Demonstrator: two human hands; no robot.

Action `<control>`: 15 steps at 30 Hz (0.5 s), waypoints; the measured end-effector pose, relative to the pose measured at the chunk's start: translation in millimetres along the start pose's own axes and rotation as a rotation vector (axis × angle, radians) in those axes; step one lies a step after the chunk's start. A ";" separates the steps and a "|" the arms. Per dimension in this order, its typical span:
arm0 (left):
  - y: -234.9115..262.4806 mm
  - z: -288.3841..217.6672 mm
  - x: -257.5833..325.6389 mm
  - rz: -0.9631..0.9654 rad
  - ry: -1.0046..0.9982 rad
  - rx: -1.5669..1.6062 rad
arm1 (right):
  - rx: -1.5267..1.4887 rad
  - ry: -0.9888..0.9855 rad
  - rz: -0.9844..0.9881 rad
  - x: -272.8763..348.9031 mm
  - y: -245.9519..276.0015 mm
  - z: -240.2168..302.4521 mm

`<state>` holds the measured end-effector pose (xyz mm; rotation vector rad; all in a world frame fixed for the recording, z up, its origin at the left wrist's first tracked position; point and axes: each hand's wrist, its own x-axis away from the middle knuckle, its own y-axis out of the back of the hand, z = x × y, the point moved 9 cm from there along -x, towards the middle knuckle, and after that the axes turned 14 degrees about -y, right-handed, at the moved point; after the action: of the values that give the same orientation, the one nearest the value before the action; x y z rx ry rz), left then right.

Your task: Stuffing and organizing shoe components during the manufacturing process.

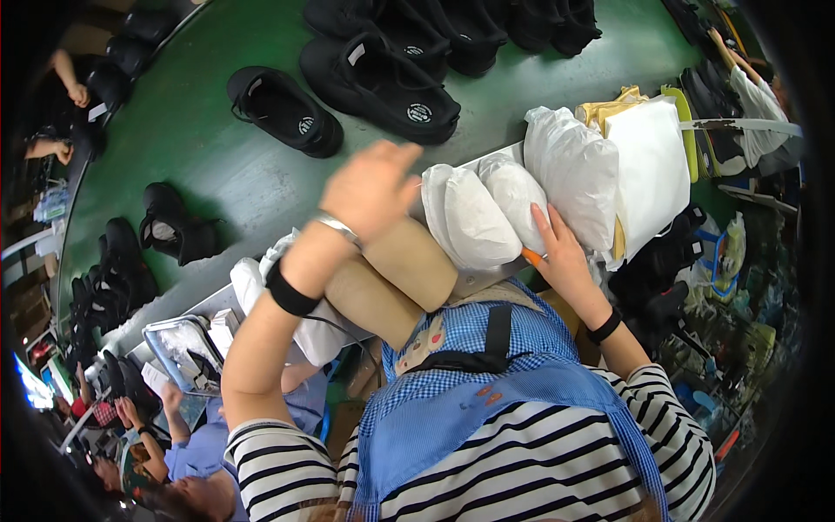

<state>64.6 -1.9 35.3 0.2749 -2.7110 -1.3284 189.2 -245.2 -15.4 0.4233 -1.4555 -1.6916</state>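
My left hand [372,190] is raised over the table's near edge and blurred by motion. Its thumb and a finger look spread apart, and I see nothing between them. Just beyond it lie a single black shoe [283,109] and a larger black shoe [378,91] with a white label inside. My right hand [561,261] rests with fingers stretched against a white paper-wrapped bundle [515,193]. Something small and orange [532,256] shows at its thumb; I cannot tell whether it is worn or held. Below my left hand are two tan rounded shapes [409,261].
More white bundles [570,165] and a white sheet stack [651,165] line the near edge at right. Several black shoes stand on the green table [196,104], including one black shoe [174,224] at left. A wire-rimmed basket [184,348] sits lower left. Other people work around the table.
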 end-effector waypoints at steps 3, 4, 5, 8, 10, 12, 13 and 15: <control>-31.5 -53.7 -6.6 0.160 0.023 0.014 | -0.019 0.018 -0.140 6.4 8.8 -4.7; -44.7 -63.2 -8.3 0.184 0.005 0.070 | -0.058 0.022 -0.227 9.9 16.7 -4.5; -54.7 -72.5 -10.3 0.209 -0.015 0.128 | -0.067 0.024 -0.232 11.5 21.0 -5.6; -58.2 -75.5 -14.8 0.116 0.058 0.149 | -0.122 0.022 -0.247 14.3 53.7 -5.3; -51.4 -77.4 -20.1 0.005 0.084 0.171 | -0.262 -0.005 -0.266 22.4 86.2 -6.0; -51.3 -72.7 -22.7 -0.116 0.244 0.579 | -0.379 0.018 -0.222 22.5 110.3 -2.6; -50.4 -76.3 -26.0 -0.120 0.245 0.576 | -0.488 0.032 -0.171 22.1 120.7 -2.2; -51.8 -88.9 -31.7 -0.186 0.192 1.070 | -0.564 0.110 -0.133 18.2 142.1 17.3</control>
<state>117.2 -94.9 48.0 0.6839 -2.9652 0.2585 219.0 -243.7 125.8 0.2961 -0.8309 -2.0541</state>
